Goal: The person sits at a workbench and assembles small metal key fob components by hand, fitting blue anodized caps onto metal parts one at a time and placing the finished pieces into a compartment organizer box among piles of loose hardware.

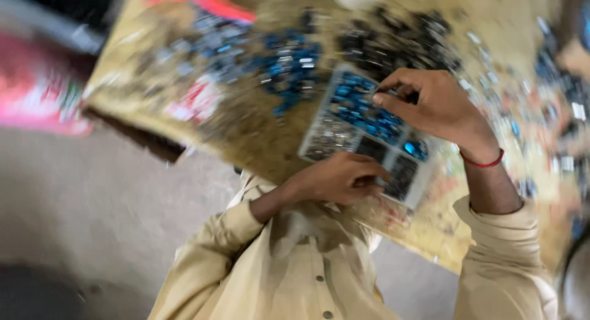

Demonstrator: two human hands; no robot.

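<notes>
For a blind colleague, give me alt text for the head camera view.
Blurred view down at two hands over a grey compartment tray of small blue and dark parts: the left hand steadies its near edge, the right hand pinches above it. More parts lie scattered on brown cardboard.

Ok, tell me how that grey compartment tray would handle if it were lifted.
The compartment tray looks thin and flat, so probably light and slightly bendy. Its open cells hold loose small blue parts, which would likely spill if tilted. The left hand steadies its near edge; the right hand pinches above it.
</notes>
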